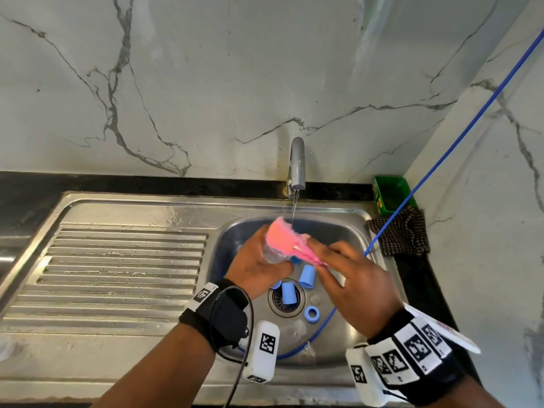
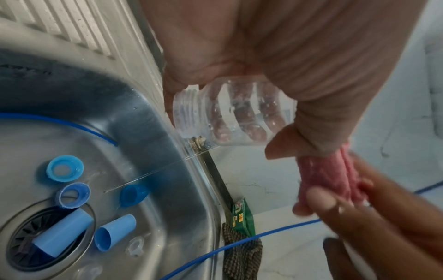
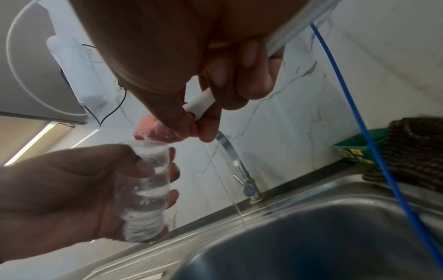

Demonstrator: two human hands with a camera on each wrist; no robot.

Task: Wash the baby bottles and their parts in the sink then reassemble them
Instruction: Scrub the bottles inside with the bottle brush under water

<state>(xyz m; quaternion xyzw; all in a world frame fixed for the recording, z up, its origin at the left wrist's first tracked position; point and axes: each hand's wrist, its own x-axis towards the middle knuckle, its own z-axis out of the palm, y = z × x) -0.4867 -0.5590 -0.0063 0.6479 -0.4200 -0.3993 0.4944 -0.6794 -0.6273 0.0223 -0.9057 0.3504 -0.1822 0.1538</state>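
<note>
My left hand [image 1: 259, 266] grips a clear baby bottle [image 2: 230, 113] over the sink basin [image 1: 347, 231], neck pointing down. My right hand [image 1: 353, 284] pinches the white handle [image 3: 199, 106] of a pink sponge brush [image 1: 279, 237], whose sponge lies against the bottle's base end. Water runs from the tap [image 1: 296, 163] just behind the sponge. Blue caps [image 1: 306, 276] [image 1: 288, 293] and blue rings [image 1: 312, 314] lie around the drain [image 2: 26, 244]. A clear teat [image 2: 135, 246] rests on the basin floor beside them.
A ribbed steel draining board [image 1: 117, 275] spreads to the left. A green box [image 1: 393, 194] and a checked cloth [image 1: 403, 234] sit at the back right corner. A blue cord [image 1: 441, 154] slants down from the upper right into the basin. Marble walls stand behind and at the right.
</note>
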